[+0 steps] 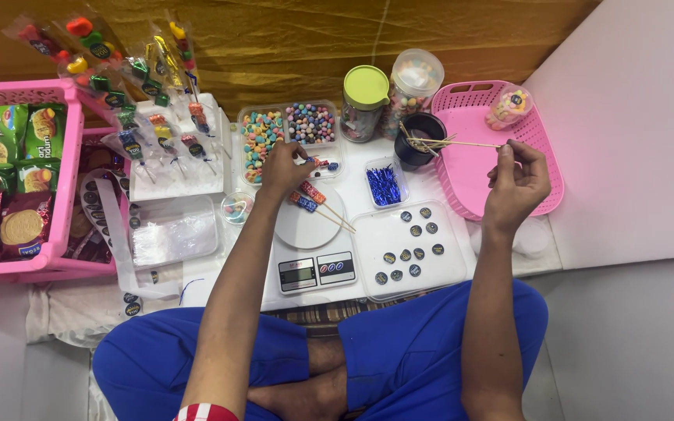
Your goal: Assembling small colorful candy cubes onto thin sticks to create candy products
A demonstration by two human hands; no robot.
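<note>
R hand (pixel 515 178) pinches a thin wooden skewer (pixel 462 143); L hand (pixel 284 168) sits at the candy trays.

Skewer's long axis runs approx. level, left from the R fingertips twd the black cup (pixel 420 139) of spare sticks, its far tip just above the cup. R hand mostly closed, thumb and fingers nipped on the stick's end. L hand curled over the tray of coloured candy rings (pixel 257 140); can't tell if it holds any. Two loaded skewers lie on the scale plate (pixel 306 222), nearer L hand.
</note>
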